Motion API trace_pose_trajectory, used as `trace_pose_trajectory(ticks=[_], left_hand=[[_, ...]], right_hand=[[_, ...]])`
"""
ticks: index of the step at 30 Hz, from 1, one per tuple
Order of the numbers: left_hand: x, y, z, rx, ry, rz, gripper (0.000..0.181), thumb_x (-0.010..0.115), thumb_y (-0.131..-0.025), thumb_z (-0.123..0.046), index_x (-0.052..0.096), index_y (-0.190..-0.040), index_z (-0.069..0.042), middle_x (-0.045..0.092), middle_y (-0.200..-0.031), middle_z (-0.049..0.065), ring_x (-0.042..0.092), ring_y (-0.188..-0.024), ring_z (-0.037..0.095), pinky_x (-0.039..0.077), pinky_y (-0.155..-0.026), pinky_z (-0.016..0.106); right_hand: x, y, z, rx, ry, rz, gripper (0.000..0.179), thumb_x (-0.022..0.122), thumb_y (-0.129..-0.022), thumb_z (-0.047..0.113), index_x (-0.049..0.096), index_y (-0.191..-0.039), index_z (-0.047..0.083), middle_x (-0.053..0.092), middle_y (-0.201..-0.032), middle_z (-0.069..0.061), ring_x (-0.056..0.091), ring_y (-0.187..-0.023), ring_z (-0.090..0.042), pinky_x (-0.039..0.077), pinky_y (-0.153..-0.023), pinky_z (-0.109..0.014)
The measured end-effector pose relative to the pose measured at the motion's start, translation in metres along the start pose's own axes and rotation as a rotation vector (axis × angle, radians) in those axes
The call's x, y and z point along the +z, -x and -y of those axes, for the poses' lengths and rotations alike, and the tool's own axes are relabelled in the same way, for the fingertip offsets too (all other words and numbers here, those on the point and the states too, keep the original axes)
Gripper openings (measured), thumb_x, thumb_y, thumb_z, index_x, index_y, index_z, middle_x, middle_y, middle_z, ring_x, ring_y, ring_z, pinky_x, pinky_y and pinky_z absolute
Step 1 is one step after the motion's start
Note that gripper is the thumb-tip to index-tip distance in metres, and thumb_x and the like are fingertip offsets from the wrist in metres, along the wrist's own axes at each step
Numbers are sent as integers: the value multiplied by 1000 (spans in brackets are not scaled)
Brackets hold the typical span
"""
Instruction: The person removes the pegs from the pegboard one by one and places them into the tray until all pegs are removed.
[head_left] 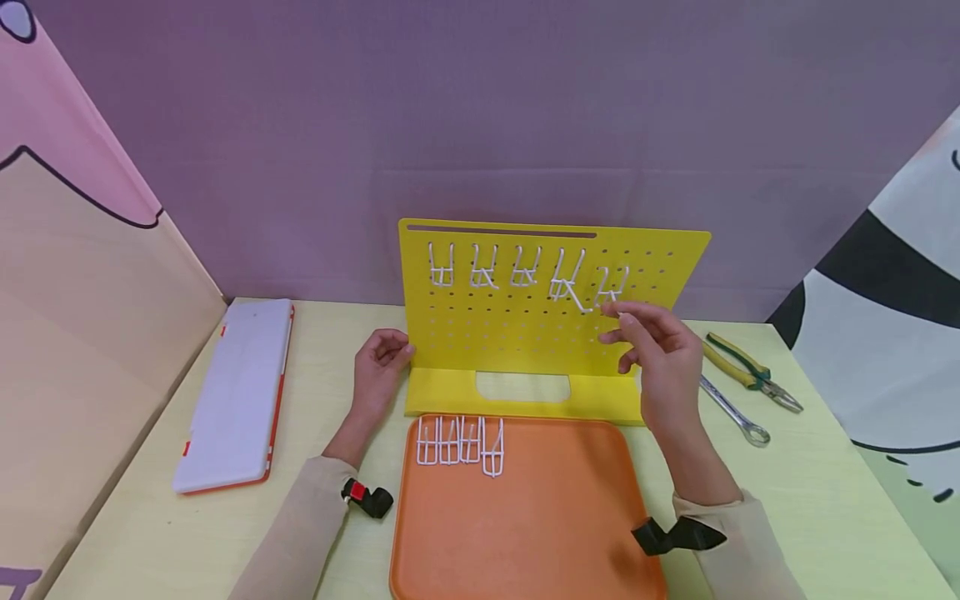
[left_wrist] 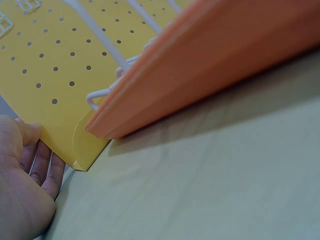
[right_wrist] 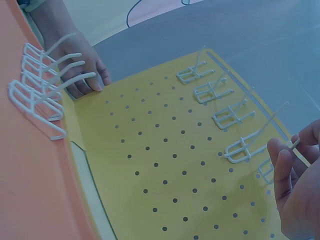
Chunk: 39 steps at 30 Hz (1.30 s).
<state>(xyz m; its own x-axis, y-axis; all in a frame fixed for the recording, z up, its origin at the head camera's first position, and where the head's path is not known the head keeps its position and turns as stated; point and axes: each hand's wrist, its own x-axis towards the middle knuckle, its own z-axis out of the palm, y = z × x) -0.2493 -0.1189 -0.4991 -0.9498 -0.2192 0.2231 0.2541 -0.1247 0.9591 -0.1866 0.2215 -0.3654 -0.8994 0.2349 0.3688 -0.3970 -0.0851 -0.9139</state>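
Observation:
A yellow pegboard (head_left: 510,342) stands upright on its folded base. My left hand (head_left: 381,371) grips its left edge; in the left wrist view the thumb lies on the front and the fingers go behind. My right hand (head_left: 663,358) is at the right end of the hook row, thumb and forefinger pinching the prong of a white wire hook (head_left: 612,290). That hook lies against the board's holes; its lower end is partly hidden by the fingers. Several white hooks (head_left: 525,268) hang to its left in one row, the nearest (right_wrist: 242,150) with a long prong.
An orange tray (head_left: 525,533) lies before the board, with several white hooks (head_left: 459,442) lined up at its far left. On the right lie pliers (head_left: 742,367) and a wrench (head_left: 735,410). A white case with red edges (head_left: 236,396) is at the left.

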Motion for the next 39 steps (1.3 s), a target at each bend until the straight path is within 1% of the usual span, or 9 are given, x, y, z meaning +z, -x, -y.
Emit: trace_pose_trajectory(ticks=[4,8,11,15,17,23,29,34,39], left_hand=[[0,-1,2,0,-10,0,15,71,-102,12,69,-106,-2,69,-97,0,67,-89,8,57,-84,17],[1,-1,2,-2,-15,-2,12,73,-101,12,68,-108,2,71,-99,4,67,-89,8,57,-85,17],[1,-1,1,-2,-11,-6,12,73,-101,12,67,-109,5,71,-99,2,67,-89,8,57,-84,17],[1,-1,2,-5,-17,-1,12,72,-101,12,67,-109,5,70,-97,-2,67,-89,7,57,-84,17],[1,-1,1,-6,-15,0,12,72,-101,12,67,-110,5,69,-98,-1,67,-89,8,57,-84,17],[1,-1,2,-10,-20,-9,11,73,-102,11,68,-109,4,70,-99,3,67,-89,8,57,-84,17],[0,-1,2,-6,-19,-9,12,72,-101,12,68,-108,3,69,-97,-1,67,-89,8,57,-84,17],[0,0,1,-13,-27,-5,12,72,-102,11,68,-108,1,69,-97,-1,66,-89,8,56,-84,16],[1,1,-1,-18,-24,-5,11,72,-102,10,68,-108,2,71,-100,6,67,-89,9,57,-84,16]], right_hand=[[-4,8,2,14,24,-1,18,69,-110,6,78,-117,-7,83,-106,-2,77,-76,-13,50,-50,-20],[-8,15,3,28,38,-3,19,70,-109,6,77,-117,-9,84,-104,-2,77,-75,-13,50,-49,-20],[-11,20,2,43,57,-3,19,70,-109,7,77,-117,-9,84,-103,-2,77,-75,-13,50,-49,-21],[-16,27,-1,64,79,2,18,70,-109,7,77,-116,-8,84,-102,-2,77,-75,-13,50,-50,-21],[-18,31,-3,75,91,9,18,70,-109,7,76,-117,-8,84,-102,-1,77,-76,-13,51,-50,-21],[-20,42,-8,106,174,45,21,71,-110,10,76,-120,-8,84,-101,1,77,-76,-12,53,-52,-21],[-19,49,-13,132,204,95,22,72,-109,10,76,-119,-9,83,-98,1,76,-73,-13,53,-52,-22],[-17,56,-16,151,267,127,22,72,-110,11,76,-119,-9,82,-94,2,75,-73,-13,53,-52,-22],[-15,62,-22,155,301,165,22,71,-110,10,76,-119,-9,81,-92,0,76,-72,-13,52,-53,-22]])
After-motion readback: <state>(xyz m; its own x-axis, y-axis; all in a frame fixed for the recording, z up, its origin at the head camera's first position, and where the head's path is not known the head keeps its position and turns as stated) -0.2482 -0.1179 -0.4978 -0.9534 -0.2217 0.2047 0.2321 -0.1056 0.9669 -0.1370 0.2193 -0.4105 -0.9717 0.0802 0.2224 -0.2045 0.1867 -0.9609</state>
